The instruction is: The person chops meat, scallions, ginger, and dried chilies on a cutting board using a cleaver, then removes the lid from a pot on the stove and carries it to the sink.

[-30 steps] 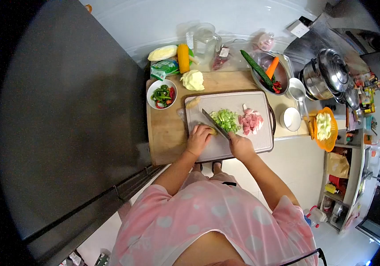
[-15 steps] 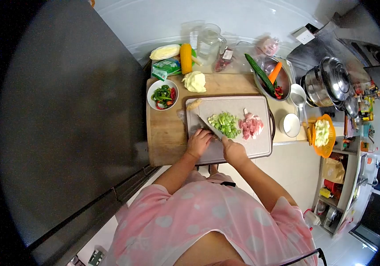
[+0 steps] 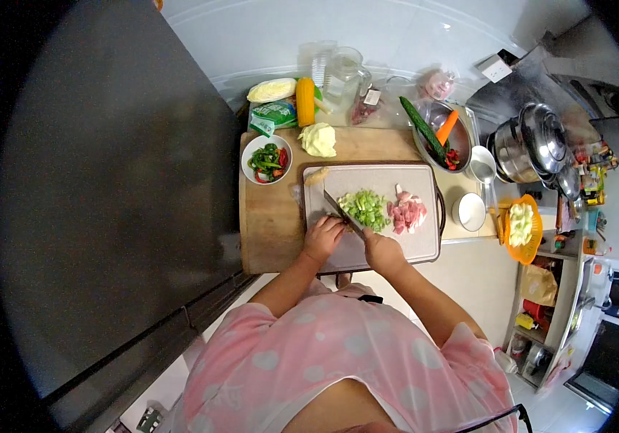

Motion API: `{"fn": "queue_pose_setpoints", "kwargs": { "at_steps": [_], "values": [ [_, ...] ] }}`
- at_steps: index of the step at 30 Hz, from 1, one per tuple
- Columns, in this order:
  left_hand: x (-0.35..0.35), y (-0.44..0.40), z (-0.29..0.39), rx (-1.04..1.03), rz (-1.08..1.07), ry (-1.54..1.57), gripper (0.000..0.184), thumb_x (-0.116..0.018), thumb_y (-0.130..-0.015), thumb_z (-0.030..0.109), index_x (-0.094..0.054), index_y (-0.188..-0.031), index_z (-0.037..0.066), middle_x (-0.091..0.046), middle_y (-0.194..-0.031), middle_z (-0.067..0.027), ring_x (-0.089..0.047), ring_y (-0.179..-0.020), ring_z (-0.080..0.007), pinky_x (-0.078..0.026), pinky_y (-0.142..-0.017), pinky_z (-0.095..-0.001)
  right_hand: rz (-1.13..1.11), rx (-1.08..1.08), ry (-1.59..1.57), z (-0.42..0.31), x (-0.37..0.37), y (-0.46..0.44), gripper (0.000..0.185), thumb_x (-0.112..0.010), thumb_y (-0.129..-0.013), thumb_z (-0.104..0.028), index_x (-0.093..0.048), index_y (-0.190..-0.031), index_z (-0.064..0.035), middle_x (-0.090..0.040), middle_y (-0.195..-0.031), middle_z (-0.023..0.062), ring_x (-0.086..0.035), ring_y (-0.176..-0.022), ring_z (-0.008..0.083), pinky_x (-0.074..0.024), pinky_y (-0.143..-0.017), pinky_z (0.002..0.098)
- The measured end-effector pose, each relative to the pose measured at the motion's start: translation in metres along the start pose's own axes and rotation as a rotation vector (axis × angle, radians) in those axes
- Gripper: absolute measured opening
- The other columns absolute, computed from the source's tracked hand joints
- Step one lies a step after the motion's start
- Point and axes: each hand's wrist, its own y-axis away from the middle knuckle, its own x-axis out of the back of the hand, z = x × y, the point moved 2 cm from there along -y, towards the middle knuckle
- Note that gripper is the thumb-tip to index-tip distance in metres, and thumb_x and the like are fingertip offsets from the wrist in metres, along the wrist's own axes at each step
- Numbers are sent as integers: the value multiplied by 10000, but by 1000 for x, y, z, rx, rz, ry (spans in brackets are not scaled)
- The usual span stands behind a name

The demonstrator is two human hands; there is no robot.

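A light cutting board (image 3: 410,249) lies on a larger wooden board (image 3: 270,224). My right hand (image 3: 384,252) is closed round the handle of a knife (image 3: 342,211), its blade slanting up and left over the board. Beside the blade, my left hand (image 3: 324,237) has its fingers curled down on something small that they mostly hide. Chopped green pieces (image 3: 367,209) lie just right of the blade, and cut pink meat (image 3: 407,211) further right. A knobbly tan piece (image 3: 317,176) rests at the board's upper left corner.
A bowl of cut peppers (image 3: 266,160), a pale cabbage piece (image 3: 318,140) and corn (image 3: 305,102) are at the left. Rightward stand a metal bowl (image 3: 422,148) with cucumber and carrot, a white bowl (image 3: 469,212), an orange basket (image 3: 533,242) and a steel pot (image 3: 515,151).
The view has shifted slightly, so the boards sit lower. The knife has tilted a little beside my left fingers. Both hands keep their holds.
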Motion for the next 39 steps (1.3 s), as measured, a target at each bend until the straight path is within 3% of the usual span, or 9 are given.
{"fn": "queue_pose_setpoints", "kwargs": {
  "at_steps": [4, 7, 10, 19, 22, 25, 27, 34, 39],
  "values": [
    [2, 3, 0, -14, -20, -4, 183, -644, -758, 141, -669, -929, 78, -615, -1024, -46, -560, -974, -258, -483, -840, -362, 29, 37, 2, 3, -19, -7, 248, -450, -831, -64, -461, -1078, -51, -644, -802, 208, -649, -708, 368, -510, -610, 475],
    [6, 1, 0, -60, -20, -25, 176, -640, -763, 138, -670, -926, 77, -615, -1027, -51, -561, -974, -257, -483, -840, -366, 158, 86, -25, 1, -27, -15, 178, -486, -846, -94, -447, -1010, -37, -632, -727, 201, -632, -663, 387, -497, -576, 495],
    [4, 1, -1, -50, 1, -36, 172, -637, -768, 140, -670, -925, 78, -617, -1031, -52, -560, -985, -252, -481, -845, -366, 72, 19, -50, 2, -12, -17, 206, -456, -833, -64, -451, -1039, -54, -638, -797, 215, -645, -703, 368, -506, -605, 478],
    [3, 1, 0, 30, -9, 11, 170, -632, -779, 135, -668, -934, 77, -619, -1030, -40, -566, -977, -249, -477, -853, -350, -22, 19, -3, 0, 0, 1, 223, -456, -838, -76, -448, -1059, -51, -644, -809, 204, -643, -727, 382, -506, -625, 486],
    [7, 2, 3, 38, -18, 26, 176, -629, -779, 128, -666, -943, 76, -618, -1027, -46, -566, -971, -257, -476, -853, -351, 3, 20, -11, 5, -20, -7, 241, -452, -840, -87, -444, -1078, -52, -645, -812, 204, -644, -735, 382, -507, -634, 485],
    [10, 0, 3, 51, -12, 53, 175, -635, -778, 125, -660, -940, 62, -617, -1022, -71, -569, -962, -280, -477, -851, -369, 164, 84, -47, 4, -31, -12, 160, -473, -857, -105, -449, -1006, -53, -627, -740, 212, -621, -636, 401, -483, -553, 509],
    [9, 1, 5, 84, 3, 102, 171, -647, -784, 124, -653, -930, 34, -618, -1018, -111, -573, -951, -312, -479, -846, -401, 157, 67, -50, 6, -28, -12, 166, -475, -860, -111, -443, -1012, -55, -627, -731, 210, -621, -638, 404, -486, -558, 507],
    [2, 1, 2, 96, 14, 131, 172, -657, -765, 110, -654, -921, 36, -621, -1015, -101, -578, -937, -313, -486, -834, -395, -61, -26, 26, -3, 6, 6, 233, -462, -836, -96, -442, -1064, -52, -649, -802, 206, -649, -710, 371, -505, -630, 489],
    [8, 2, 2, 103, -33, 115, 200, -656, -762, 120, -656, -945, 39, -615, -1034, -104, -565, -971, -313, -471, -865, -400, -21, 0, 23, -2, -6, 4, 237, -459, -838, -86, -461, -1072, -50, -650, -795, 197, -653, -709, 357, -511, -624, 471]
  ]
}}
